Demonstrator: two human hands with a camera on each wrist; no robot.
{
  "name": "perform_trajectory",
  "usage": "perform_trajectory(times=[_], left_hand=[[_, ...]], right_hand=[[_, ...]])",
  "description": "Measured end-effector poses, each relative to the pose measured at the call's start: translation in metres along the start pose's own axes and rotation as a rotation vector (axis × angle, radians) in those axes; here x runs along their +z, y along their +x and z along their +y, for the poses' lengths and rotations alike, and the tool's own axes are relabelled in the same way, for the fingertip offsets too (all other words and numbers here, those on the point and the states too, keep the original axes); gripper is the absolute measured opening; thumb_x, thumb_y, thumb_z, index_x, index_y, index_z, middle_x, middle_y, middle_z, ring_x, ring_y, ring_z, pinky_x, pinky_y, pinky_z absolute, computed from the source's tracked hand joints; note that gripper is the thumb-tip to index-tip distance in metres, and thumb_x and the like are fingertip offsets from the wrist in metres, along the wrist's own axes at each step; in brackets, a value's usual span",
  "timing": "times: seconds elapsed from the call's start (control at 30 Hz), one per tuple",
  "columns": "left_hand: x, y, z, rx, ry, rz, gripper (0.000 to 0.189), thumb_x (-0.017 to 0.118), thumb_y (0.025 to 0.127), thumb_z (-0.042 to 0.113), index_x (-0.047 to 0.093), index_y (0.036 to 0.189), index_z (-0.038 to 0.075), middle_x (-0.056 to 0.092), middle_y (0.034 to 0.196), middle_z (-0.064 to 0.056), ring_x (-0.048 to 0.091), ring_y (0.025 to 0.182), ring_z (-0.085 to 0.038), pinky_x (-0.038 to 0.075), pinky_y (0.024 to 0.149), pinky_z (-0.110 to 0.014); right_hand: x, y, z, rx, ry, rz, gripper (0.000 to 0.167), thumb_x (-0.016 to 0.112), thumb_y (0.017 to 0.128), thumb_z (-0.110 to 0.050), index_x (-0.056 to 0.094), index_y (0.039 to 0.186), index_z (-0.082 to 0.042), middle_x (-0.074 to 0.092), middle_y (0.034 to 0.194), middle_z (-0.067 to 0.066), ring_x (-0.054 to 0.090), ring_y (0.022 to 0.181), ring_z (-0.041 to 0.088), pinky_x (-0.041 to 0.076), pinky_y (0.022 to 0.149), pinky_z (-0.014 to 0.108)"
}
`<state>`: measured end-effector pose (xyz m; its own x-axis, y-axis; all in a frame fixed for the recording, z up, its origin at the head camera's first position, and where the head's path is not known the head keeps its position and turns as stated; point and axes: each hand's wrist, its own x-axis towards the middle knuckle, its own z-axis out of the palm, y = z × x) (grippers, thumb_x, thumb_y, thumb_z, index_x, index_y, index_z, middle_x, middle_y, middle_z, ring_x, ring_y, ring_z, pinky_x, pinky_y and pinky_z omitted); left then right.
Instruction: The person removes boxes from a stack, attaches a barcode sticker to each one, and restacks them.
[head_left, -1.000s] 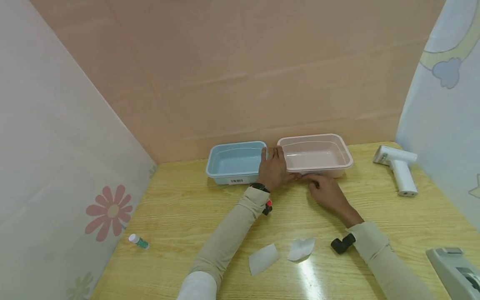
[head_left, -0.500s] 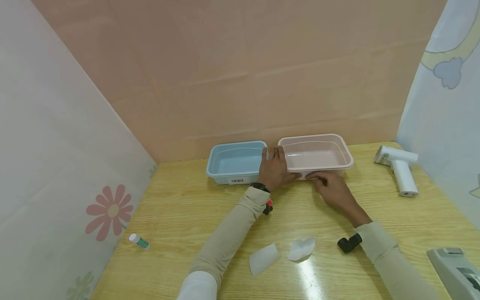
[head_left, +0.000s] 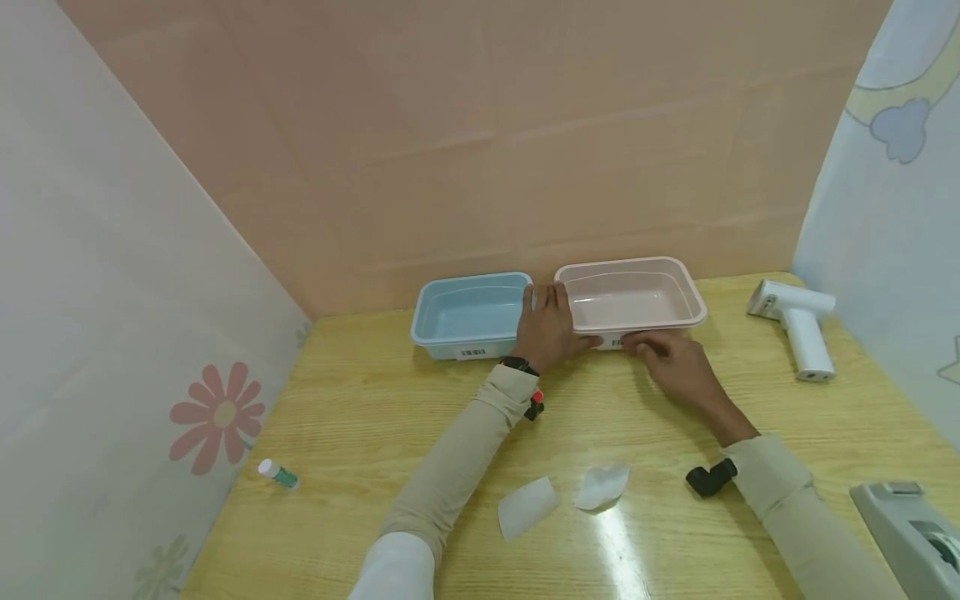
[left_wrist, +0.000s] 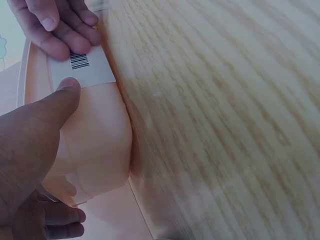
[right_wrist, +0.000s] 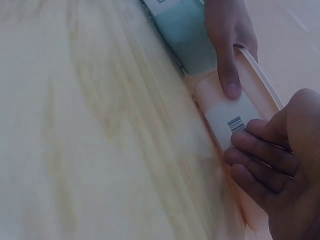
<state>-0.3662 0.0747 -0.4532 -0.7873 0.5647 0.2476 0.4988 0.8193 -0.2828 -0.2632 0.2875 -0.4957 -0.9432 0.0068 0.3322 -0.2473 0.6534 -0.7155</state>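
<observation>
A pink plastic bin [head_left: 632,325] stands against the back wall, with a white barcode label [left_wrist: 97,72] on its front wall. My left hand [head_left: 545,329] holds the bin's left end, thumb on the front beside the label and the other fingers along the end wall. The fingers of my right hand [head_left: 684,367] rest on the label, covering its right part; in the right wrist view the barcode shows beside the fingertips [right_wrist: 241,139]. Just left of my left hand is a light blue bin [head_left: 444,351] with a similar label.
Two white paper pieces, one left [head_left: 527,507] and one right [head_left: 602,487], lie on the wooden table [head_left: 360,433] near the front. A glue stick [head_left: 278,473] lies at left. At right are a white gun-shaped device [head_left: 799,325] and a grey tape dispenser [head_left: 907,533].
My right hand has slid rightward along the pink bin's front, uncovering the label and part of its barcode. My left hand has kept its place on the bin.
</observation>
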Motion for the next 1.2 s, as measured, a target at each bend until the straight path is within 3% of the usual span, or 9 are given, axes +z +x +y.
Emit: perform_trajectory(times=[0.13, 0.23, 0.5, 0.7, 1.0, 1.2], left_hand=[[0.000, 0.000, 0.001, -0.004, -0.030, -0.019, 0.127, 0.041, 0.075, 0.094, 0.027, 0.154, -0.005, 0.045, 0.152, -0.016, 0.037, 0.142, -0.030, 0.016, 0.120, -0.051], [0.000, 0.001, 0.001, -0.004, -0.038, -0.028, 0.127, 0.042, 0.075, 0.094, 0.026, 0.154, -0.005, 0.045, 0.151, -0.016, 0.036, 0.142, -0.030, 0.015, 0.120, -0.052], [0.001, 0.001, 0.001, 0.012, -0.006, 0.024, 0.128, 0.043, 0.074, 0.094, 0.029, 0.152, -0.006, 0.049, 0.148, -0.017, 0.040, 0.139, -0.031, 0.021, 0.118, -0.052], [0.002, 0.000, 0.003, 0.015, 0.018, 0.046, 0.127, 0.040, 0.073, 0.095, 0.034, 0.151, -0.005, 0.052, 0.145, -0.015, 0.043, 0.137, -0.030, 0.024, 0.117, -0.051], [0.005, 0.001, 0.002, 0.010, 0.042, 0.071, 0.128, 0.037, 0.073, 0.096, 0.034, 0.151, -0.005, 0.054, 0.144, -0.015, 0.045, 0.136, -0.029, 0.024, 0.117, -0.050], [0.003, -0.001, 0.000, 0.016, 0.032, 0.107, 0.126, 0.043, 0.073, 0.095, 0.038, 0.149, -0.006, 0.057, 0.141, -0.015, 0.048, 0.134, -0.029, 0.027, 0.116, -0.050]], right_hand=[[0.009, 0.005, 0.000, -0.108, 0.003, -0.016, 0.021, 0.060, 0.100, -0.004, 0.076, 0.112, -0.012, 0.072, 0.112, 0.001, 0.063, 0.111, 0.024, 0.045, 0.093, 0.039], [0.014, 0.006, -0.003, -0.144, 0.001, -0.032, 0.021, 0.061, 0.099, -0.001, 0.075, 0.112, -0.010, 0.071, 0.112, 0.003, 0.062, 0.111, 0.025, 0.046, 0.092, 0.039], [0.018, 0.005, -0.007, -0.113, 0.026, -0.120, 0.022, 0.056, 0.102, -0.003, 0.071, 0.117, -0.005, 0.070, 0.113, 0.007, 0.063, 0.109, 0.026, 0.048, 0.089, 0.038], [0.010, 0.001, -0.003, -0.052, -0.018, -0.115, 0.023, 0.054, 0.104, -0.010, 0.073, 0.116, -0.012, 0.071, 0.113, 0.002, 0.062, 0.113, 0.028, 0.047, 0.089, 0.049], [-0.011, -0.005, 0.002, 0.025, -0.062, -0.115, 0.025, 0.051, 0.106, -0.015, 0.075, 0.115, -0.015, 0.069, 0.122, 0.007, 0.058, 0.121, 0.038, 0.043, 0.094, 0.059], [-0.009, -0.005, 0.007, -0.005, -0.073, -0.136, 0.027, 0.050, 0.107, -0.017, 0.073, 0.120, -0.015, 0.066, 0.129, 0.010, 0.060, 0.117, 0.038, 0.049, 0.086, 0.057]])
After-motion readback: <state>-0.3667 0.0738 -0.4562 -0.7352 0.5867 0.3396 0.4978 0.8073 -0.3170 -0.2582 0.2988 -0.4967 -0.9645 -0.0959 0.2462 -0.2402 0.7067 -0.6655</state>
